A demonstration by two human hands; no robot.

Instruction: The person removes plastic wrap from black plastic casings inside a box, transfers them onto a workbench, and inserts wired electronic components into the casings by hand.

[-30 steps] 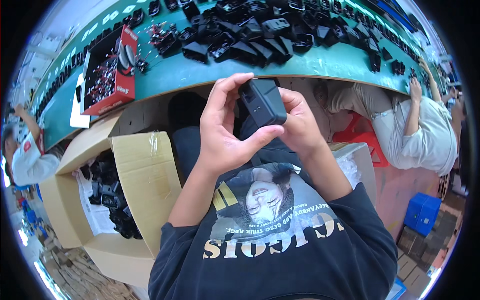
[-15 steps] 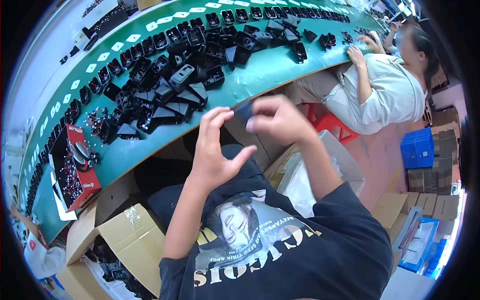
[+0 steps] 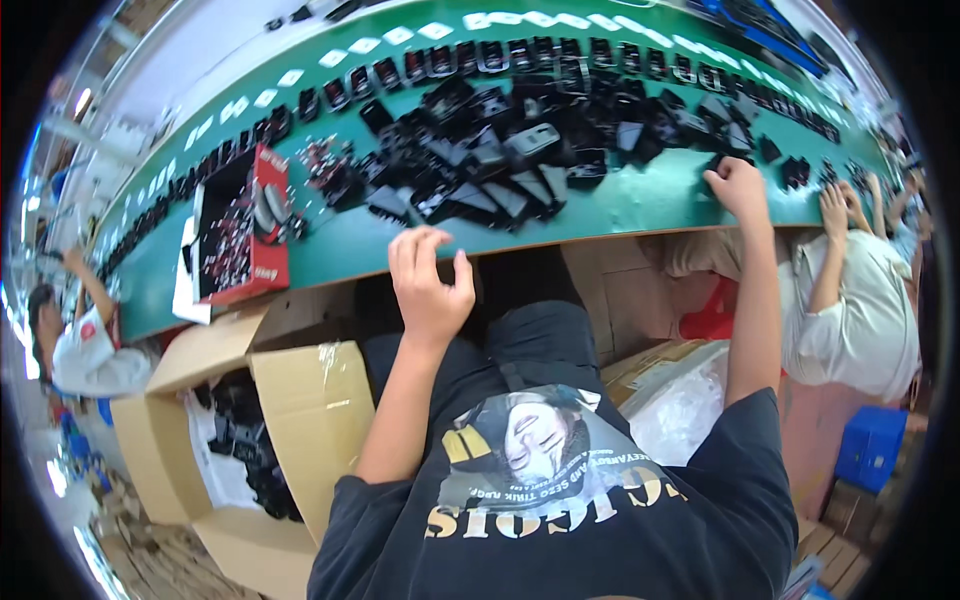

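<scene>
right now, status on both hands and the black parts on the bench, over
Left hand open, empty, at the green bench edge. Right hand stretched out onto the bench, fingers on a black part, grip unclear. Pile of black parts between hands, nothing blocking.

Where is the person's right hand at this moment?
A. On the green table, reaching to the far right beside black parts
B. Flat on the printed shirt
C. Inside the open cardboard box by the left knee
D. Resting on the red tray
A: the right hand is stretched out onto the green table, at a small black part, far from the cardboard box and the red tray.
</scene>
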